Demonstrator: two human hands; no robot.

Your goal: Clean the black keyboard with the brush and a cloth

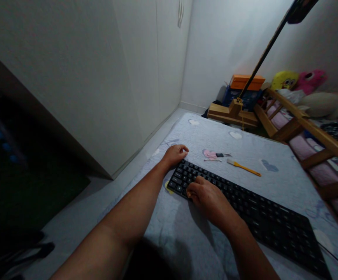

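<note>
A black full-size keyboard [262,216] lies slantwise on the patterned bed sheet. My left hand [175,154] rests at its far left corner, with loosely curled fingers and a gap between thumb and forefinger; nothing shows in them. Over the keys near the left end, my right hand [206,194] is closed, its fingertips pinched together low against the keys. Whatever they may hold is too small to make out. Beyond the keyboard lie a brush [244,168] with an orange handle, a small tool [219,154] with a black middle and metal prongs, and a thin metal tool [212,160].
A tall pale wardrobe [139,77] stands on the left. Behind the bed are a wooden stand [233,112] with a slanting pole and an orange box [246,81]. A wooden rail [311,120] runs along the right. The keyboard's cable [336,258] trails off right.
</note>
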